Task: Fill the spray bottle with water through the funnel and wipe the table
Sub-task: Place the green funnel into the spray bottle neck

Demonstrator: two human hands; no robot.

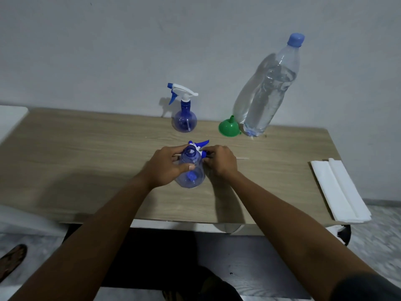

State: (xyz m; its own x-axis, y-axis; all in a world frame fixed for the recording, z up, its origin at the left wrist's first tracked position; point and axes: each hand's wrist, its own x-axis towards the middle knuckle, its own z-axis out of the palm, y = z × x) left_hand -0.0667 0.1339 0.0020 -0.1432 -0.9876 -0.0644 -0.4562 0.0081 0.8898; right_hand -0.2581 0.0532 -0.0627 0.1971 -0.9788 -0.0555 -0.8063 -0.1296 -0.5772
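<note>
A clear blue spray bottle stands on the wooden table with its neck open. My left hand grips its body from the left. My right hand holds the removed blue-and-white spray head just to the right of the neck. A green funnel lies mouth-down at the back. Beside it stands a large clear water bottle with a blue cap. A folded white cloth lies at the table's right end.
A second blue spray bottle with its head on stands at the back centre, near the wall. The table's front edge runs just below my forearms. A sandal lies on the floor at lower left.
</note>
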